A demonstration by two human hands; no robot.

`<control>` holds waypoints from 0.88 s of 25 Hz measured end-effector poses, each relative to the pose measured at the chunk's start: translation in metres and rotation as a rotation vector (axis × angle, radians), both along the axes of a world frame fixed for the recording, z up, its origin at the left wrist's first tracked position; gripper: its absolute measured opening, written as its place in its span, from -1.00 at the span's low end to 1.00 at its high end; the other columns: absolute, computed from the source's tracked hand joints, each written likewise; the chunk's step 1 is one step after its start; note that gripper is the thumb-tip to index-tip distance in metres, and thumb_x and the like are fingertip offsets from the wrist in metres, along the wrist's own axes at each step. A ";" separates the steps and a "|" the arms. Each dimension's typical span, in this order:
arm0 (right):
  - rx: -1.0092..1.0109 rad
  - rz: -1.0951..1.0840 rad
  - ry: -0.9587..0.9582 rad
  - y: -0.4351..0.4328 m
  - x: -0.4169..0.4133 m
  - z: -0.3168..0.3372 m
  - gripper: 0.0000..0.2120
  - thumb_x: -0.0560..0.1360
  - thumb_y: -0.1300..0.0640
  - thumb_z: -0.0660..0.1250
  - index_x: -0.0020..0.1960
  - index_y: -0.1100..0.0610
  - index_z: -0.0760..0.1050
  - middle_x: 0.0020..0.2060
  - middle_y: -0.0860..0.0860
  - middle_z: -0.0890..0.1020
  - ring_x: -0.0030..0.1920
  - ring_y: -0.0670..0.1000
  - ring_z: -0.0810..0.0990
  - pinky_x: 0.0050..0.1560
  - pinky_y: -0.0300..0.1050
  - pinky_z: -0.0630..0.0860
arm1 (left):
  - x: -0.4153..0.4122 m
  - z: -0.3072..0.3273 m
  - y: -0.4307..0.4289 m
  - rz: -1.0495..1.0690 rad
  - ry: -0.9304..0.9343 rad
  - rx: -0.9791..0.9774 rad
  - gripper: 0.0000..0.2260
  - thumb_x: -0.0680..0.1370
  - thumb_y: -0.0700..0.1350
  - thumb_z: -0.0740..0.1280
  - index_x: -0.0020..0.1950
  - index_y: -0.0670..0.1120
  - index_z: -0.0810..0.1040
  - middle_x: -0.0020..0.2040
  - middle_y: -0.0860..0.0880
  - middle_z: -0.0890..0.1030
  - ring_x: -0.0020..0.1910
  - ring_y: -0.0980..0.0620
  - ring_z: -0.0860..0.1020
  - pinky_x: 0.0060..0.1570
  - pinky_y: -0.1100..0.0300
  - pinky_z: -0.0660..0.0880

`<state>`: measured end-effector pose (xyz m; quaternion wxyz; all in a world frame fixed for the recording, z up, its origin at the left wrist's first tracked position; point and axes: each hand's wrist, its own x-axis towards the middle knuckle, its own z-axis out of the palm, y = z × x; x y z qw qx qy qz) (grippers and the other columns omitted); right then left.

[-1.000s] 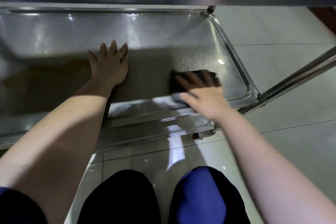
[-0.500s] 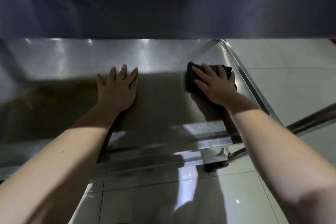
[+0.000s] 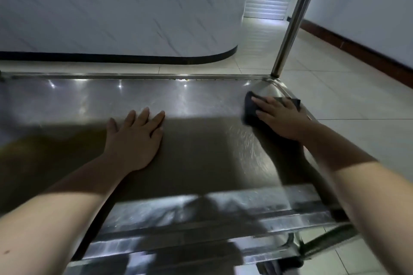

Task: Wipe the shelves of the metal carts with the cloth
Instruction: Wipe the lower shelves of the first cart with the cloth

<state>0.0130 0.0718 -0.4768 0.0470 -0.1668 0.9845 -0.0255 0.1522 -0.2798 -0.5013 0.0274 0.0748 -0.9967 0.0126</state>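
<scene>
Since half a second ago the right hand [image 3: 282, 119] has pushed the cloth [image 3: 248, 111] farther away, into the far right corner of the shelf [image 3: 201, 98], and the view has lifted so that the room beyond the cart now shows. That hand lies flat on top of the dark cloth with its fingers straight and slightly spread, pressing it onto the metal; the cloth sticks out past the fingertips on the left and shows again as a small dark edge on the far side of the hand, close to the raised rim of the shelf. The left hand [image 3: 134, 138] has kept its place near the middle of the shelf, palm down on the bare metal, fingers straight and close together with the thumb held a little apart, holding nothing. Both forearms reach in over the near edge of the shelf, which is blurred. An upright metal post [image 3: 290, 27] rises from the far right corner just behind the cloth, up to a dark shelf edge at the top of the view. Beyond the cart lie a pale tiled floor [image 3: 335, 87] and a white curved wall [image 3: 111, 11] with a dark strip along its base.
</scene>
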 end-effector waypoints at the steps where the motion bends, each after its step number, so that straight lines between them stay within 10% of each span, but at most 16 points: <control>1: 0.033 0.091 0.020 0.017 0.027 -0.002 -0.45 0.53 -0.19 -0.16 0.53 -0.26 0.04 0.55 -0.13 -0.31 0.56 0.19 -0.21 0.43 0.44 -0.08 | 0.000 0.001 0.001 0.004 -0.008 0.014 -0.53 0.63 0.19 -0.22 0.56 0.27 -0.17 0.61 0.07 -0.09 0.58 -0.07 -0.07 0.46 -0.27 -0.05; 6: 0.035 0.151 -0.181 0.083 0.136 0.001 -0.38 0.34 -0.61 -0.28 0.38 -0.57 -0.25 0.34 -0.56 -0.39 0.48 0.07 -0.43 0.42 0.24 -0.36 | 0.001 0.000 0.004 0.004 -0.019 0.042 -0.54 0.63 0.20 -0.23 0.54 0.30 -0.19 0.61 0.08 -0.12 0.58 -0.07 -0.10 0.45 -0.30 -0.10; 10: 0.291 0.149 -0.012 0.041 0.055 0.002 -0.55 0.56 -0.29 -0.11 0.44 -0.42 -0.05 0.45 -0.30 -0.45 0.53 0.27 -0.32 0.35 0.56 -0.11 | 0.003 -0.002 0.001 -0.017 -0.007 0.054 -0.53 0.61 0.21 -0.23 0.53 0.33 -0.19 0.61 0.09 -0.10 0.58 -0.08 -0.09 0.44 -0.31 -0.09; 14: 0.083 -0.203 -0.066 -0.020 -0.025 0.015 -0.52 0.61 -0.28 -0.09 0.51 -0.37 -0.07 0.58 -0.15 -0.13 0.53 0.32 -0.16 0.35 0.55 -0.17 | 0.004 -0.002 0.001 -0.013 0.004 0.048 -0.53 0.62 0.21 -0.21 0.54 0.32 -0.16 0.61 0.08 -0.07 0.58 -0.08 -0.08 0.44 -0.30 -0.08; 22: 0.088 0.029 0.036 0.062 0.100 -0.003 -0.54 0.49 -0.37 -0.21 0.38 -0.55 -0.08 0.44 -0.50 -0.21 0.55 0.08 -0.12 0.45 0.32 -0.17 | 0.002 0.001 0.006 0.022 0.001 0.095 -0.55 0.64 0.19 -0.18 0.55 0.31 -0.11 0.61 0.07 -0.06 0.58 -0.08 -0.07 0.45 -0.29 -0.11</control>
